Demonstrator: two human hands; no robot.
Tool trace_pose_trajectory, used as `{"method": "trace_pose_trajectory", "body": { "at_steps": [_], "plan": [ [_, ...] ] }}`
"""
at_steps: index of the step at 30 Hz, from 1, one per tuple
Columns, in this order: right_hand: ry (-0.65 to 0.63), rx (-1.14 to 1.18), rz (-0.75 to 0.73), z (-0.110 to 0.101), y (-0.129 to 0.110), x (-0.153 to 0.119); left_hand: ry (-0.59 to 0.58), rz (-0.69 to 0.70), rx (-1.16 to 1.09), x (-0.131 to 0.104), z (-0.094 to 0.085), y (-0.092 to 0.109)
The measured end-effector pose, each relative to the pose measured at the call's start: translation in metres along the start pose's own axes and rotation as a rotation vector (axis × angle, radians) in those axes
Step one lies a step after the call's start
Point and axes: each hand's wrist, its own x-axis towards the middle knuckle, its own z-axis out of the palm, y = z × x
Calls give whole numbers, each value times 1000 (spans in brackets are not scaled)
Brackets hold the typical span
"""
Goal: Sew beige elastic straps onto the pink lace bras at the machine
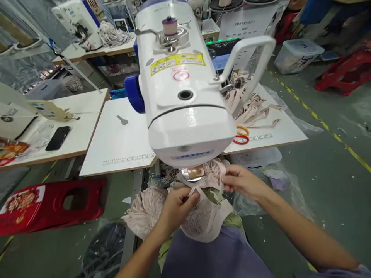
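A pale pink lace bra [199,220] lies across my lap, below the head of a white sewing machine [188,123]. My left hand [175,208] pinches a narrow edge of the bra between thumb and forefinger. To the right, my right hand [239,180] is closed on a pale strap [222,175] of it, close beside the machine's needle area, which the head hides. More lace lies under the machine near a shiny metal plate [193,173]. Left of my left hand hangs a bunched pile of pale pink fabric [147,210].
On the right table wing lie scissors with orange and red handles [242,136] and a heap of beige strips [255,106]. A phone [58,138] rests on the left table. A red stool [55,204] stands low at left. A clear bin [298,56] sits on the floor.
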Motion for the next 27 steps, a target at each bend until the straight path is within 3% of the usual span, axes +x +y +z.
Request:
{"method": "trace_pose_trajectory", "body": {
  "at_steps": [3,8,12,15,19,21,24,25,27],
  "plan": [
    [-68,28,24,29,4,-19,-35,9,46,-2,-1,2],
    [-243,-85,-35,53,-12,-11,-36,-1,207,-3,0,3],
    [-162,-343,-193,61,-12,-8,-45,-10,231,-4,-2,4],
    [-78,-265,-227,64,-9,-11,23,121,115,-6,6,-2],
    [2,11,-98,62,-11,-10,284,278,4,-12,33,-22],
    [-32,63,-28,56,-16,-6,403,409,91,-13,41,-29],
    [-28,108,35,42,-21,5,415,753,394,-8,33,-22],
    [1,123,35,38,-21,10,377,809,482,-5,25,-17],
    [67,113,2,29,-19,25,327,751,554,1,9,-4]
  ]
}}
